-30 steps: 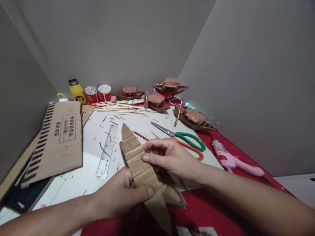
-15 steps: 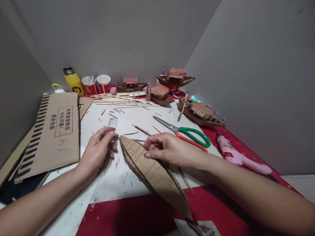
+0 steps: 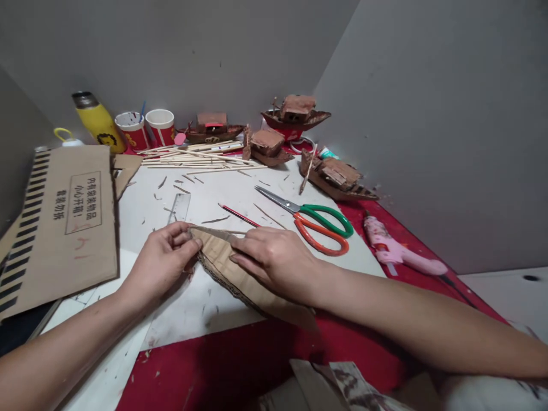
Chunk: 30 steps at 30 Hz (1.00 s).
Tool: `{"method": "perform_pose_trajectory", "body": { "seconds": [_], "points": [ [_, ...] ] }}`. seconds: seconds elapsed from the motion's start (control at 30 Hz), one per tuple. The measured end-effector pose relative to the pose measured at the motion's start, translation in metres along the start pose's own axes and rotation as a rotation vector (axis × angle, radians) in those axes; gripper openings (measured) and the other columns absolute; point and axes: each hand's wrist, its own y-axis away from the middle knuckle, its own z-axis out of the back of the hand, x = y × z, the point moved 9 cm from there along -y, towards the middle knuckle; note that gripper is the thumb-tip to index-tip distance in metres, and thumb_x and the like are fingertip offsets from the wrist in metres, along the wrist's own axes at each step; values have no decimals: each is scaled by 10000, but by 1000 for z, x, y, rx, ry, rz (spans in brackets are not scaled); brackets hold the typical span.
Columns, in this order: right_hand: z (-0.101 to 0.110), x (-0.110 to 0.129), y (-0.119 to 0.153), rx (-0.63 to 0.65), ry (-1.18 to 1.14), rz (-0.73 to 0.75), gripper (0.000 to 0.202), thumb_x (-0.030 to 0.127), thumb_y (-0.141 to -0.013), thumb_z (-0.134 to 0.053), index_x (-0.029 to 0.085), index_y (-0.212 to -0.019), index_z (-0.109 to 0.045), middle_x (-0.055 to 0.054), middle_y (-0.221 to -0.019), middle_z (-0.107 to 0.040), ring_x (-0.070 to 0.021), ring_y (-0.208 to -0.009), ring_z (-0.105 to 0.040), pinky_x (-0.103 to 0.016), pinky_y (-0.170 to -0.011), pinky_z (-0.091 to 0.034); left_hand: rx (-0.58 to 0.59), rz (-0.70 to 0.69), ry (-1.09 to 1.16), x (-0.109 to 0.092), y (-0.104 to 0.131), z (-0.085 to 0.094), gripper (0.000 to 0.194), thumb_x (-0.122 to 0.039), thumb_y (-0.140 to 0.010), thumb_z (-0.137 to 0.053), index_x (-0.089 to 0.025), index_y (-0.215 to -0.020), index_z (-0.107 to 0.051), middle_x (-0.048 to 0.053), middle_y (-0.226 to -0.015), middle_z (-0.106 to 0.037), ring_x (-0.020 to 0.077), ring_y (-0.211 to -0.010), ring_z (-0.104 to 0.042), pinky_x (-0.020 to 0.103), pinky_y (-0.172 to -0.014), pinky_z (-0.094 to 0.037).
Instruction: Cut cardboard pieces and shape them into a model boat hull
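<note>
A leaf-shaped cardboard boat hull [image 3: 220, 260], brown with ribbed edges, slants over the white sheet. My left hand [image 3: 169, 251] pinches its pointed far tip between thumb and fingers. My right hand [image 3: 274, 260] is closed on its upper right edge, thumb on the inner face and fingers over the rim; the palm hides part of the hull. Just beyond lie a clear ruler [image 3: 180, 206], a red pencil [image 3: 238, 215] and scissors [image 3: 325, 222] with one green and one orange handle.
Several brown model boats [image 3: 342, 174] stand at the back, near a pile of thin sticks [image 3: 192, 155]. Paper cups [image 3: 160, 127] and a yellow bottle [image 3: 98, 123] are back left. Printed cardboard [image 3: 77, 222] lies left, a pink glue gun [image 3: 391, 248] right. Scraps litter the white sheet [image 3: 192, 311].
My left hand has come to the hull's tip and now grips it. My right hand has turned palm-down along the edge, and the hull has tilted. The view has shifted slightly.
</note>
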Motion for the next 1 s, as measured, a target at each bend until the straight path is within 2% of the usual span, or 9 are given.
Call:
{"method": "perform_pose_trajectory", "body": {
  "seconds": [0.13, 0.23, 0.33, 0.4, 0.57, 0.67, 0.77, 0.9, 1.0],
  "points": [
    [6, -8, 1, -5, -100, 1, 232, 305, -904, -616, 165, -1072, -697, -112, -944, -643, -223, -847, -610, -315, -703, -473, -32, 19, -12, -3, 1, -2, 171, -235, -762, -679, -174, -914, -627, -25, -642, -611, 78, -465, -449, 177, -413, -335],
    [15, -23, 6, -4, -292, -105, 470, 368, -851, -682, 144, -1252, -583, -134, -1087, -647, -244, -948, -620, -362, -825, -493, -52, 24, 13, -4, 2, -1, 168, -224, -755, -684, -189, -911, -631, -28, -645, -628, 79, -464, -467, 175, -420, -349],
    [12, -32, 10, 86, -423, -202, 673, 429, -797, -724, 172, -1369, -480, -150, -1285, -602, -288, -1111, -593, -419, -940, -462, -41, -11, 48, -9, 1, -2, 150, -194, -769, -673, -192, -915, -641, -28, -665, -633, 84, -527, -517, 169, -473, -389],
    [6, -29, 9, 152, -487, -205, 675, 397, -788, -732, 193, -1378, -474, -139, -1327, -589, -300, -1163, -575, -430, -961, -450, -44, -69, 37, -17, 1, -1, 128, -174, -783, -664, -189, -909, -650, -27, -677, -629, 86, -585, -542, 162, -520, -409],
    [-7, -24, -5, 155, -709, -249, 433, 236, -807, -676, 158, -1215, -555, -91, -1102, -689, -241, -977, -639, -366, -856, -491, -30, -93, 87, -24, 6, -8, 238, -230, -823, -666, -210, -1058, -628, 0, -849, -678, 110, -696, -596, 192, -606, -457],
    [-14, -25, -13, 54, -882, -344, 342, 271, -799, -677, 152, -1098, -561, -60, -987, -687, -214, -889, -631, -330, -789, -502, 62, -61, 154, -21, 14, -23, 397, -263, -821, -682, -227, -1199, -569, 42, -1066, -695, 164, -866, -645, 245, -732, -499],
    [-19, -23, -18, -27, -920, -376, 356, 329, -785, -702, 159, -1066, -566, -57, -986, -681, -218, -906, -621, -330, -793, -500, 70, -54, 166, -19, 18, -27, 481, -273, -832, -664, -218, -1290, -526, 70, -1176, -681, 216, -1018, -643, 313, -896, -482],
    [-19, -9, -24, 88, -867, -253, 347, 339, -814, -680, 169, -1106, -604, -74, -1042, -690, -233, -961, -629, -344, -837, -491, 70, -41, 177, -15, 15, -23, 468, -246, -824, -644, -199, -1280, -550, 70, -1153, -702, 249, -1044, -649, 370, -960, -462],
    [-9, -11, -25, 137, -820, -240, 370, 285, -786, -702, 191, -1130, -605, -44, -963, -695, -222, -904, -632, -321, -788, -500, 87, -30, 153, -12, 11, -19, 455, -231, -824, -622, -205, -1274, -562, 74, -1183, -693, 272, -1108, -627, 393, -986, -449]
  ]
}}
